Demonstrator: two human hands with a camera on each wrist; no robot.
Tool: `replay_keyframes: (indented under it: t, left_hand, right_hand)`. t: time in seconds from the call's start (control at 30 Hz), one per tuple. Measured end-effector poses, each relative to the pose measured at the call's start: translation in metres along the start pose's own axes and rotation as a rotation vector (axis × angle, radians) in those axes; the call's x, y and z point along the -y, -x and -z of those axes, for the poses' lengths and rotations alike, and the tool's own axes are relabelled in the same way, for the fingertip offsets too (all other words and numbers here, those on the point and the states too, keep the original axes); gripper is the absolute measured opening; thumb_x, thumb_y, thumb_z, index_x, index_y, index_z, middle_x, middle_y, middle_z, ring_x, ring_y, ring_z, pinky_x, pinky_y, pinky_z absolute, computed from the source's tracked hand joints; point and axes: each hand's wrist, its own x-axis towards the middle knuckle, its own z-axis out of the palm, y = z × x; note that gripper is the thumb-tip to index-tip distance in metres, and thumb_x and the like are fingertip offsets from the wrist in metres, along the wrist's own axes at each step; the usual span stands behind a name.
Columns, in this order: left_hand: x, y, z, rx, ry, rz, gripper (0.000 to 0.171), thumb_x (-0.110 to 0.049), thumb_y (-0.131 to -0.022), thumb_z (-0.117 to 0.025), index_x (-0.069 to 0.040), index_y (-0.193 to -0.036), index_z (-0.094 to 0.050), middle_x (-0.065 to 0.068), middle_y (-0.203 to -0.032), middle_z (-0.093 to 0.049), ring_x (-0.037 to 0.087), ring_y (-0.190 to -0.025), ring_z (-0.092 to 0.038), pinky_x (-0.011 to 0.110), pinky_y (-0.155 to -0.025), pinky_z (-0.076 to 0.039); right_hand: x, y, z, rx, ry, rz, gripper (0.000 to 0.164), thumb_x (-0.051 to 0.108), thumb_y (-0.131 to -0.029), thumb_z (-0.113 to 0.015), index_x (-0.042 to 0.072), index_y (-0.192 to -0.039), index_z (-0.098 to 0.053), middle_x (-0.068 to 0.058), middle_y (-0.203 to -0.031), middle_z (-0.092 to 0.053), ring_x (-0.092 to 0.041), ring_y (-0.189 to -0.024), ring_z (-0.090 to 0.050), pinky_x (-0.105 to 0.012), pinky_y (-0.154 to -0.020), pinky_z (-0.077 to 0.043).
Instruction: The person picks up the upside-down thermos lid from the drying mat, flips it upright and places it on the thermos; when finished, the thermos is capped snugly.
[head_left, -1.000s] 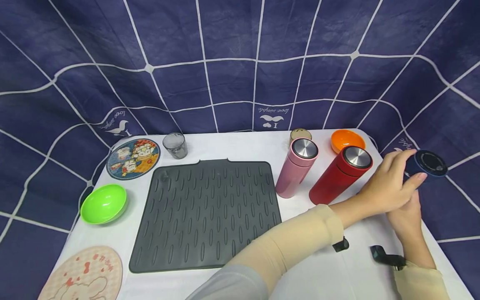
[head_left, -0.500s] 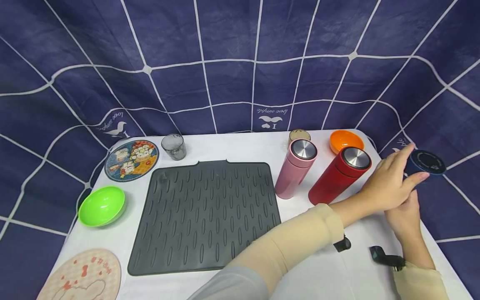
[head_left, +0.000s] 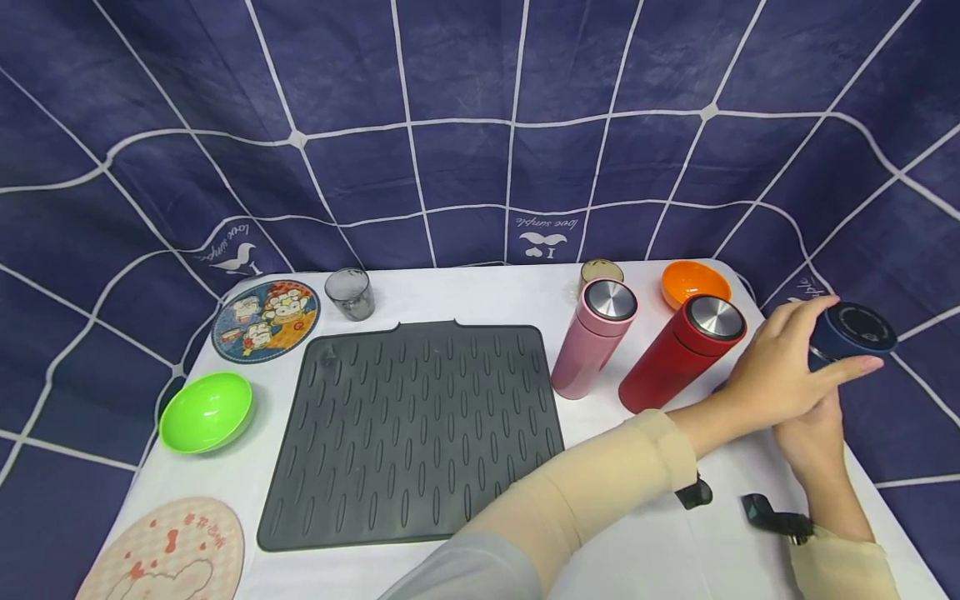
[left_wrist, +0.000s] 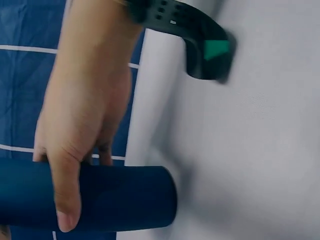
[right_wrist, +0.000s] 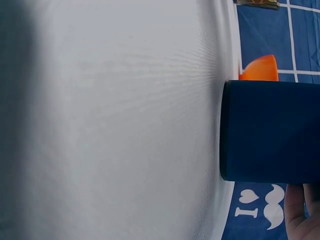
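Observation:
At the right end of the table stands an upright dark blue thermos bottle (left_wrist: 125,197). My left hand (head_left: 783,371) is at its top in the head view, fingertips and thumb spread about the sides of the blue lid (head_left: 861,327). A thin silver ring shows below the lid. Lower down, my right hand (left_wrist: 90,107) grips the body, its thumb lying across the near face in the left wrist view. The right wrist view has the bottle's base close to the white cloth, with fingertips (right_wrist: 299,205) beside it.
A red thermos (head_left: 678,354) and a pink thermos (head_left: 592,337) stand left of the hands, with an orange bowl (head_left: 693,283) and amber glass (head_left: 600,271) behind. Farther left are a dark ridged mat (head_left: 420,425), a grey glass (head_left: 350,293), a green bowl (head_left: 206,412) and two round placemats (head_left: 266,321).
My left thumb has straightened and slid rightward along the near side of the lid. The right hand keeps its grip, and the bottle stays in nearly the same place.

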Motion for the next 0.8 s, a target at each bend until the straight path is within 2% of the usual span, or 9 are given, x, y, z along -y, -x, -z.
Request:
replay_keyframes:
  t: [0.1, 0.27, 0.37, 0.5, 0.6, 0.7, 0.8]
  left_hand:
    - [0.002, -0.001, 0.000, -0.016, -0.011, -0.023, 0.076, -0.058, -0.085, -0.059, -0.034, -0.147, -0.022, -0.024, -0.144, -0.033, -0.011, -0.126, -0.035, 0.004, -0.102, -0.024]
    - [0.009, 0.000, -0.002, -0.022, 0.047, -0.059, 0.072, -0.052, -0.087, -0.059, -0.027, -0.145, -0.024, -0.021, -0.141, -0.040, -0.009, -0.122, -0.042, 0.003, -0.099, -0.028]
    - [0.012, 0.001, -0.003, -0.012, 0.023, -0.103, 0.068, -0.049, -0.091, -0.054, -0.023, -0.147, -0.023, -0.014, -0.145, -0.038, -0.006, -0.131, -0.036, 0.007, -0.107, -0.021]
    - [0.015, 0.002, -0.006, -0.001, -0.011, -0.152, 0.067, -0.044, -0.096, -0.047, -0.018, -0.151, -0.019, -0.008, -0.153, -0.029, -0.001, -0.141, -0.022, 0.010, -0.112, -0.009]
    - [0.016, 0.003, -0.008, 0.004, 0.029, -0.131, 0.069, -0.044, -0.097, -0.046, -0.018, -0.152, -0.014, -0.009, -0.154, -0.026, -0.002, -0.141, -0.021, 0.010, -0.112, -0.011]
    - [0.013, 0.003, -0.010, -0.012, 0.134, -0.044, 0.077, -0.047, -0.088, -0.062, -0.024, -0.149, -0.021, -0.016, -0.146, -0.036, -0.008, -0.131, -0.034, 0.007, -0.106, -0.024]
    - [0.012, 0.003, -0.010, -0.040, 0.193, 0.017, 0.080, -0.050, -0.078, -0.071, -0.029, -0.143, -0.029, -0.023, -0.138, -0.040, -0.013, -0.122, -0.040, 0.003, -0.099, -0.029]
  right_hand:
    - [0.000, 0.000, 0.000, 0.007, -0.002, -0.004, 0.064, 0.023, -0.087, -0.063, 0.032, -0.142, -0.032, 0.015, -0.126, -0.048, 0.006, -0.116, -0.040, -0.012, -0.091, -0.029]
    - [-0.003, -0.001, 0.000, 0.015, 0.027, -0.023, 0.064, 0.024, -0.087, -0.062, 0.033, -0.142, -0.030, 0.006, -0.137, -0.046, 0.004, -0.123, -0.037, -0.012, -0.094, -0.029]
    - [-0.003, -0.001, 0.000, 0.018, 0.029, -0.019, 0.063, 0.023, -0.087, -0.062, 0.031, -0.141, -0.032, 0.003, -0.136, -0.047, 0.003, -0.124, -0.037, -0.013, -0.096, -0.029]
    - [-0.001, -0.001, -0.001, 0.006, 0.027, -0.022, 0.059, 0.024, -0.087, -0.062, 0.031, -0.139, -0.035, 0.005, -0.129, -0.049, 0.003, -0.122, -0.039, -0.012, -0.096, -0.029]
    - [0.001, -0.001, -0.002, -0.005, 0.013, -0.026, 0.058, 0.023, -0.087, -0.063, 0.033, -0.137, -0.036, 0.013, -0.123, -0.051, 0.005, -0.118, -0.041, -0.010, -0.093, -0.030]
    - [0.001, 0.000, -0.002, -0.011, -0.032, -0.022, 0.054, 0.017, -0.085, -0.064, 0.032, -0.132, -0.041, 0.020, -0.106, -0.053, 0.003, -0.101, -0.047, -0.009, -0.080, -0.034]
    - [0.002, 0.000, -0.003, -0.012, -0.052, 0.000, 0.054, 0.013, -0.084, -0.064, 0.029, -0.131, -0.043, 0.027, -0.095, -0.048, 0.004, -0.087, -0.044, -0.007, -0.070, -0.033]
